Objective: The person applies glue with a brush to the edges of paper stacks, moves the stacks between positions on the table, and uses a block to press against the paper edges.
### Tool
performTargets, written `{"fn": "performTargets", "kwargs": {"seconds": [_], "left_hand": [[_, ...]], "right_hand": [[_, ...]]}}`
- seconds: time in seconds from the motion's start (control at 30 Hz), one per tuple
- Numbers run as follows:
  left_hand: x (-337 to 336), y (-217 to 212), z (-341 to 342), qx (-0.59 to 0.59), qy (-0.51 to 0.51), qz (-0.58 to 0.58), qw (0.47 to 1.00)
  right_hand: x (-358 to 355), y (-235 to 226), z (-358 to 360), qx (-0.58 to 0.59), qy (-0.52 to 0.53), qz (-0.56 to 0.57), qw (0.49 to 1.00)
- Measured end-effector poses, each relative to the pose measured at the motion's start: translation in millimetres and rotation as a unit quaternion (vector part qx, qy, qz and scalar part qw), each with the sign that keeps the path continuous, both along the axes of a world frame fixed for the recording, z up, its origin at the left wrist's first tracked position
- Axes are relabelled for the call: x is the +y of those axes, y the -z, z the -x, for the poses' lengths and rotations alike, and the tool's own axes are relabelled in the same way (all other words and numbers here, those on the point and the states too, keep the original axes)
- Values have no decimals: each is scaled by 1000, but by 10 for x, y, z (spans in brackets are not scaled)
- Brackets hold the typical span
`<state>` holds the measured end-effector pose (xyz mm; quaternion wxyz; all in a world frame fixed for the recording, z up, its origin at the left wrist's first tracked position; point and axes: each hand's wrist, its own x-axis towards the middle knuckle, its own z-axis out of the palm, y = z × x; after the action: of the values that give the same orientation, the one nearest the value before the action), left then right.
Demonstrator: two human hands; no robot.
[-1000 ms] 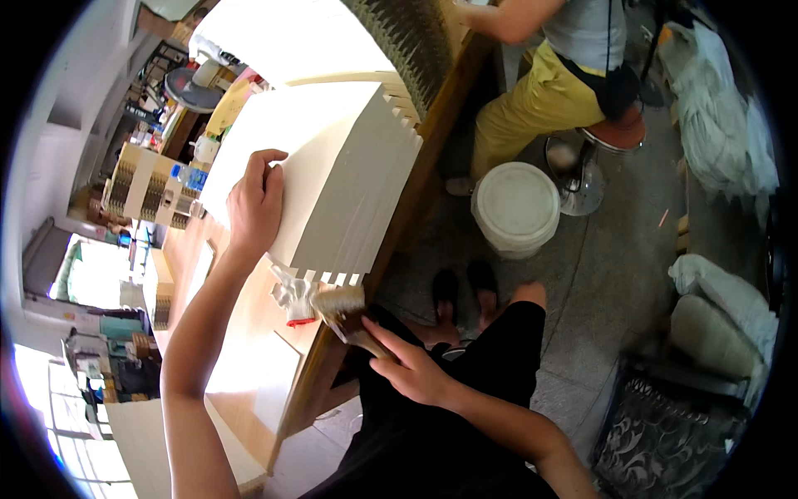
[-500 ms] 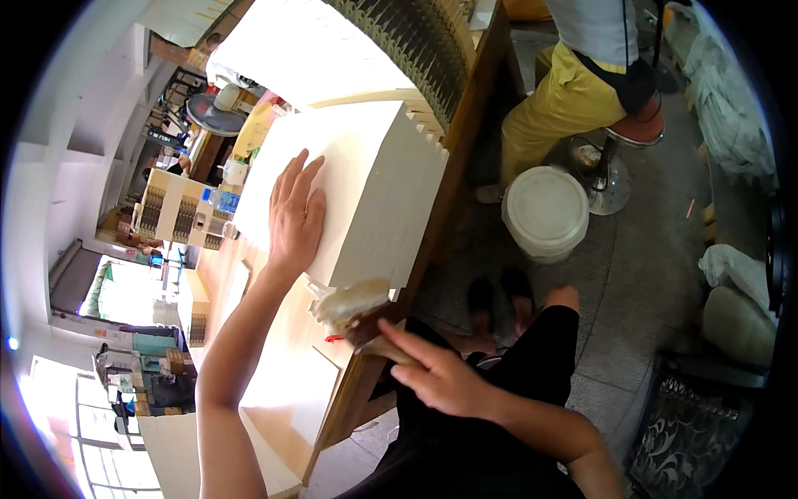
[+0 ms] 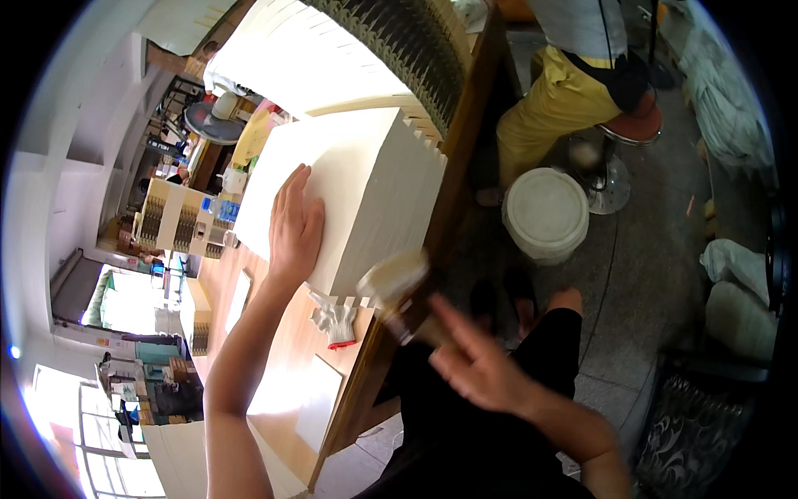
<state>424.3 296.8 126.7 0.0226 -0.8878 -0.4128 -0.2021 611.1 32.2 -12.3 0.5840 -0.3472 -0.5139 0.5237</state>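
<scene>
Flat on top of a stack of pale boards (image 3: 353, 158) with notched ends rests my left hand (image 3: 297, 237), open, with its fingers stretched forward. My right hand (image 3: 482, 374), somewhat blurred, grips the handle of a wide brush (image 3: 394, 281). The brush has a pale, coated-looking bristle head and a brown ferrule, and is held at the near end of the stack's right side. Whether the bristles touch the boards I cannot tell. A white knit glove (image 3: 334, 321) with a red cuff lies on the wooden bench (image 3: 278, 358), by the stack's near end.
Beyond the stack stands a larger row of notched boards (image 3: 349, 62). A thin board (image 3: 320, 403) lies near the bench edge. On the floor to the right is a lidded white bucket (image 3: 546, 214). A person in yellow trousers (image 3: 553, 108) sits on a red stool (image 3: 638, 123).
My right hand and the brush have moved right and slightly up, to the stack's side, uncovering the glove. My left hand stays on the stack, its fingers closer together.
</scene>
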Motion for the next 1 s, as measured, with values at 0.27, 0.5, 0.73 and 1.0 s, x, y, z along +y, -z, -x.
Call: {"fn": "performTargets", "kwargs": {"seconds": [0.27,0.5,0.73,1.0], "left_hand": [[28,-52,-19,39,27,-6,999],[25,-25,-32,26,46,37,998],[40,-46,-55,30,39,29,998],[58,-24,-76,22,64,38,997]], "right_hand": [[750,-144,273,64,95,81,990],[1353,-364,21,168,145,130,966],[1410,-418,-636,141,136,140,971],[1711,-308,-378,100,187,117,970]]}}
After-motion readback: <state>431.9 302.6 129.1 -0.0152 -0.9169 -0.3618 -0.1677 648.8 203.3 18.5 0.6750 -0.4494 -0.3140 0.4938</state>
